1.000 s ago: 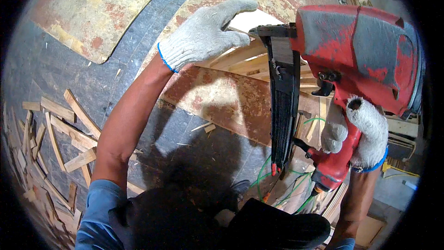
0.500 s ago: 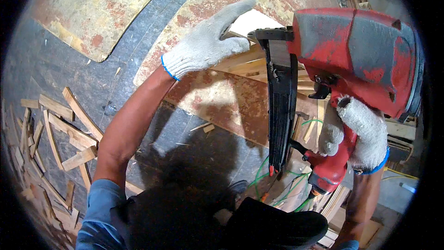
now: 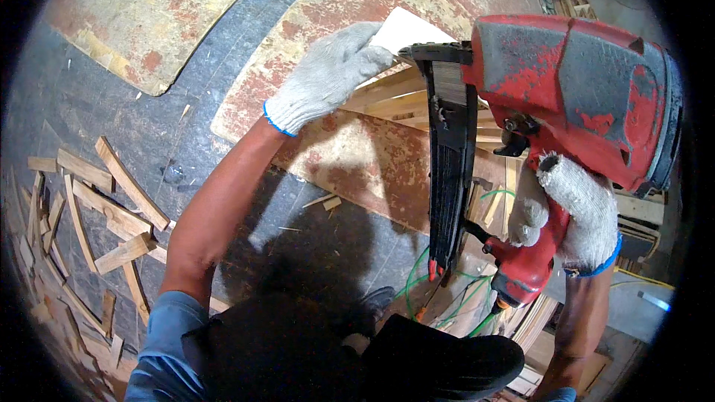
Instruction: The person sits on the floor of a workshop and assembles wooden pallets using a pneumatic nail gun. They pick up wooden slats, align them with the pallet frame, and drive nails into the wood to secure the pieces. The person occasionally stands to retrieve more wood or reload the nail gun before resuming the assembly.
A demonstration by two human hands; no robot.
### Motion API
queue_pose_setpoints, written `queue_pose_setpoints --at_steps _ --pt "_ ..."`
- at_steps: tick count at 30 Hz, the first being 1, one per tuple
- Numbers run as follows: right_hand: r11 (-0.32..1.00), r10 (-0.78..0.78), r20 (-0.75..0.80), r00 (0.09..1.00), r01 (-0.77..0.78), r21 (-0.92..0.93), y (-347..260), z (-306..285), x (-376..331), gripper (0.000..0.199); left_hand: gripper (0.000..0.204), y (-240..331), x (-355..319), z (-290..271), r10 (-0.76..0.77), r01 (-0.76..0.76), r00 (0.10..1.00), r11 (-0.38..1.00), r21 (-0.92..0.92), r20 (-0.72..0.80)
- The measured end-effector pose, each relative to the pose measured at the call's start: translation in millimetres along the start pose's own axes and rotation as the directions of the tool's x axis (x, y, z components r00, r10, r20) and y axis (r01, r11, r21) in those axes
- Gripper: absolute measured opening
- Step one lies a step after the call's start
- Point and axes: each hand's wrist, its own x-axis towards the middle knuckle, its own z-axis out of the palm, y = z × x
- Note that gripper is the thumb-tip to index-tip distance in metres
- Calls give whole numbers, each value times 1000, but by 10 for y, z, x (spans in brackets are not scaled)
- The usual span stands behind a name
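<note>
My right hand [image 3: 573, 212], in a white knit glove, grips the handle of a worn red nail gun [image 3: 573, 97] with a long black magazine [image 3: 449, 171]. The gun's nose points at a pale wooden board [image 3: 406, 30] lying on a stack of light wood strips [image 3: 387, 97]. My left hand [image 3: 324, 74], also gloved, rests flat on that board's near edge, fingers together, just left of the gun's nose. The strips lie on a large board with peeling red paint [image 3: 350, 156].
A heap of wood offcuts [image 3: 89, 208] covers the grey floor at the left. A second worn, yellowish panel [image 3: 149, 15] lies at the top left. A green hose [image 3: 417, 283] coils below the gun. More timber [image 3: 640, 208] is stacked at the right.
The nail gun and my right hand have shifted slightly left and down toward the pale board. My left hand stays pressed on the board.
</note>
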Motion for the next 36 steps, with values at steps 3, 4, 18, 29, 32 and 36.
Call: queue_pose_setpoints --at_steps 3,4,18,29,32,36 --pt "990 -90 -65 994 82 -114 44 -29 -28 29 52 177 42 129 -81 -16 984 848 -529 -158" --pt "990 -81 -77 994 71 -123 53 -22 -42 29 52 185 49 121 -64 -32 984 854 -519 -167" --pt "1000 15 42 999 -14 -28 37 -27 -9 28 56 230 16 3 141 -141 981 990 14 -129" --pt "998 55 50 997 -57 39 -52 -18 -53 30 84 -34 55 92 -227 259 946 958 -121 230" --pt "988 81 88 993 -92 124 -46 17 36 31 87 -97 -11 13 -260 261 946 965 17 194" --pt "982 96 134 986 -115 146 -51 23 131 33 88 -152 -75 -73 -285 289 943 957 6 172"
